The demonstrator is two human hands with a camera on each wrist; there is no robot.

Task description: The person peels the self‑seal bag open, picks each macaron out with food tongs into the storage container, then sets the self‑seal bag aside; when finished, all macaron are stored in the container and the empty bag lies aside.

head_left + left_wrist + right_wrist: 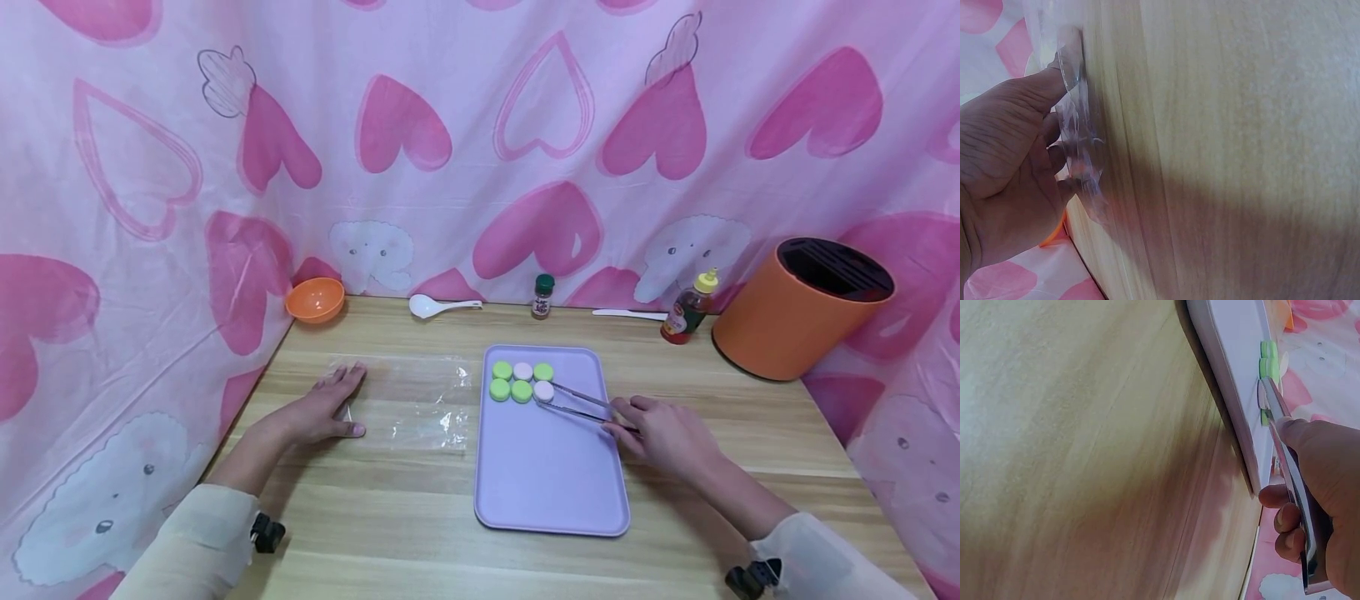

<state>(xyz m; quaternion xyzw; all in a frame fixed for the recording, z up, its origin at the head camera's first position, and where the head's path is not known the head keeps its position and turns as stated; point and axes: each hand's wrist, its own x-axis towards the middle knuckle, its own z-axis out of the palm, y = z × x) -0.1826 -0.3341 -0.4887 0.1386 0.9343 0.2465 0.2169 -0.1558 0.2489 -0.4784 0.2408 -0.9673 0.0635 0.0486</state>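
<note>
My left hand (322,408) rests with spread fingers on the left end of a clear plastic bag (420,404), which lies flat on the table. In the left wrist view the film (1088,150) crosses in front of some fingertips. My right hand (667,433) grips metal tongs (573,412) over the right side of a lilac tray (551,483). The tong tips straddle a pale pink macaron (543,391) at the near right of a two-row group. Another pale pink macaron (522,372) and several green macarons (521,392) sit beside it.
Along the back stand an orange bowl (315,301), a white spoon (435,307), a green-capped jar (542,297), a white knife (628,314) and a yellow-capped bottle (684,317). An orange knife block (787,321) is at the back right. Heart-patterned curtains border the table (375,517).
</note>
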